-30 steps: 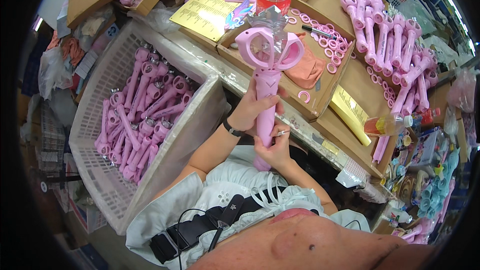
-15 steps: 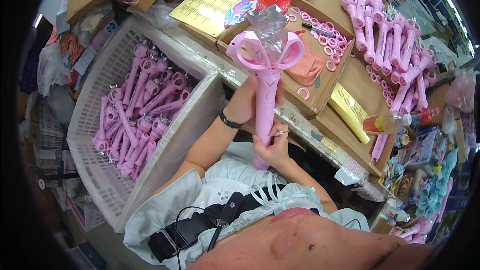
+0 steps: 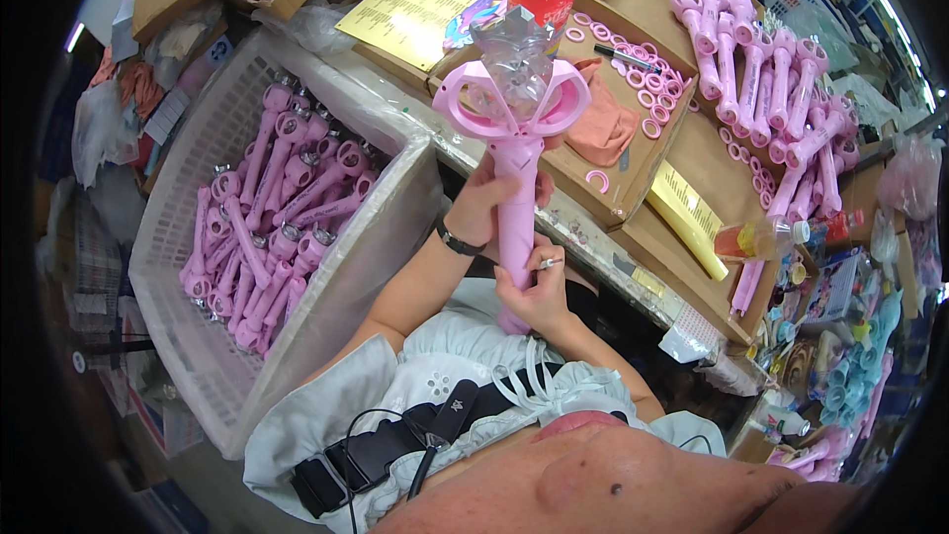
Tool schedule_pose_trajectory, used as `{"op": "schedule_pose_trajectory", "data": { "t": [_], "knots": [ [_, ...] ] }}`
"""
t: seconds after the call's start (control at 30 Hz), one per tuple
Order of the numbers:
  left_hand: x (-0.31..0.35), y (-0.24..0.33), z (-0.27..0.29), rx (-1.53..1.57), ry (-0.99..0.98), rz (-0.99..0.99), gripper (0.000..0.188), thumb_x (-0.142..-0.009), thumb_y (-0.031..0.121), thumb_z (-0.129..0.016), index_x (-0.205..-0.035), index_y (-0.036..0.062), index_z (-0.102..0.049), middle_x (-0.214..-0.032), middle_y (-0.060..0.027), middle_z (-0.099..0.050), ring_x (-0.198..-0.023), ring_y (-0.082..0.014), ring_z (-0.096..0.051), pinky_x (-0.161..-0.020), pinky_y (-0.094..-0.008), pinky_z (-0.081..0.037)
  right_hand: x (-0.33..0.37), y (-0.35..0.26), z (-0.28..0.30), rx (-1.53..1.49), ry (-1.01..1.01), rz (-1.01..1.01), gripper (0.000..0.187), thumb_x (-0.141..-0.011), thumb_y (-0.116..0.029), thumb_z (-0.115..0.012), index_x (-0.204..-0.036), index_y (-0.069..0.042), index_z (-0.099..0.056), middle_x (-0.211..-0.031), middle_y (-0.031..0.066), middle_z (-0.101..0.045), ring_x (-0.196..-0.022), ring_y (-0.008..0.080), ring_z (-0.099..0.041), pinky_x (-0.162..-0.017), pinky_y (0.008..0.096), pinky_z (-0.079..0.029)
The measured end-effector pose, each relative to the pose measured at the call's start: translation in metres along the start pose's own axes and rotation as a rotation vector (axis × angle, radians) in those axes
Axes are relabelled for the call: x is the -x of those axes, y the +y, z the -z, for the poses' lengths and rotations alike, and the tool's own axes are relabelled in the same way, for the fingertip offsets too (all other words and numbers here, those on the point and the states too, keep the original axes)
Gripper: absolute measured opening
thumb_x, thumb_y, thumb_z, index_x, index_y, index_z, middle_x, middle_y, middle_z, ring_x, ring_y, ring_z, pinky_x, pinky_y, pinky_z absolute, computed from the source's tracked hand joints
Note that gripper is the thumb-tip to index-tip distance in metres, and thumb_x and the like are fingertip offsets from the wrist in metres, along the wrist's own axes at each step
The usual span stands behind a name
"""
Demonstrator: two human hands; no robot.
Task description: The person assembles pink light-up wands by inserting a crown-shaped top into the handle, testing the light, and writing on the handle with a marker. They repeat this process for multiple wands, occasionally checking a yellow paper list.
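A pink light stick stands almost upright in front of my chest, its clear crown-shaped top and looped pink wings at the upper end. My left hand, with a black wristband, is wrapped round the upper part of its handle. Lower down, my right hand grips the handle near its bottom end. A thin pale rod sticks out between the right fingers; its kind I cannot make out.
To the left stands a white plastic basket full of pink handles. Cardboard trays on the bench hold pink rings, an orange cloth, a marker and a yellow sheet. More pink handles are piled at the right, near bottles.
The light stick's top has shifted slightly left and down and turned a little. My left hand has turned with it; both hands keep their hold.
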State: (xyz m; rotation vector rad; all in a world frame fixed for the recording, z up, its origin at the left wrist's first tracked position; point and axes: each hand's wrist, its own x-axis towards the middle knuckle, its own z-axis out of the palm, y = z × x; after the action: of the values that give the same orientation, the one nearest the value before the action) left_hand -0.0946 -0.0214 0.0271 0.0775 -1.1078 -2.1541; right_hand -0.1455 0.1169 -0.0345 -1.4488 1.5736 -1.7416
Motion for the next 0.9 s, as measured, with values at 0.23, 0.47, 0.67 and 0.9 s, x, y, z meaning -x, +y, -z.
{"op": "schedule_pose_trajectory", "data": {
  "t": [0.23,0.47,0.67,0.9],
  "knots": [
    [-0.025,0.009,0.007,0.059,0.090,-0.042,0.099,-0.071,0.081,-0.040,-0.124,-0.0032,-0.045,-0.119,-0.0183,-0.054,-0.099,-0.0253,-0.059,-0.088,-0.0404,-0.048,-0.002,-0.003,-0.003,-0.025,0.025,0.030,0.047,-0.072,-0.008,-0.073,-0.090,-0.006,-0.030,-0.111,0.0288,-0.051,-0.080,0.0273,-0.058,-0.069,0.0320,-0.048],
    [0.010,-0.009,0.007,0.092,-0.067,0.026,0.076,-0.076,0.048,-0.069,-0.128,0.0077,-0.032,-0.109,-0.0141,-0.056,-0.088,-0.0226,-0.060,-0.079,-0.0350,-0.050,0.002,-0.005,-0.001,-0.078,0.004,-0.019,0.046,-0.073,-0.004,-0.071,-0.092,-0.007,-0.029,-0.110,0.0253,-0.049,-0.087,0.0238,-0.054,-0.073,0.0308,-0.046],
    [0.021,-0.006,-0.001,0.016,0.095,0.005,0.052,-0.081,0.017,-0.061,-0.124,0.0082,-0.034,-0.096,-0.0126,-0.053,-0.075,-0.0191,-0.056,-0.067,-0.0334,-0.050,0.001,-0.003,-0.002,-0.093,-0.057,-0.002,0.046,-0.074,-0.001,-0.069,-0.093,-0.007,-0.028,-0.110,0.0215,-0.046,-0.092,0.0212,-0.051,-0.078,0.0304,-0.044],
    [0.021,-0.004,-0.002,0.112,0.123,0.033,0.053,-0.080,0.010,-0.057,-0.126,0.0116,-0.031,-0.094,-0.0121,-0.052,-0.072,-0.0180,-0.056,-0.063,-0.0311,-0.050,0.002,-0.001,-0.005,-0.083,-0.006,-0.003,0.047,-0.072,-0.008,-0.073,-0.091,-0.006,-0.031,-0.111,0.0288,-0.051,-0.089,0.0289,-0.058,-0.075,0.0344,-0.047]
  ]
}}
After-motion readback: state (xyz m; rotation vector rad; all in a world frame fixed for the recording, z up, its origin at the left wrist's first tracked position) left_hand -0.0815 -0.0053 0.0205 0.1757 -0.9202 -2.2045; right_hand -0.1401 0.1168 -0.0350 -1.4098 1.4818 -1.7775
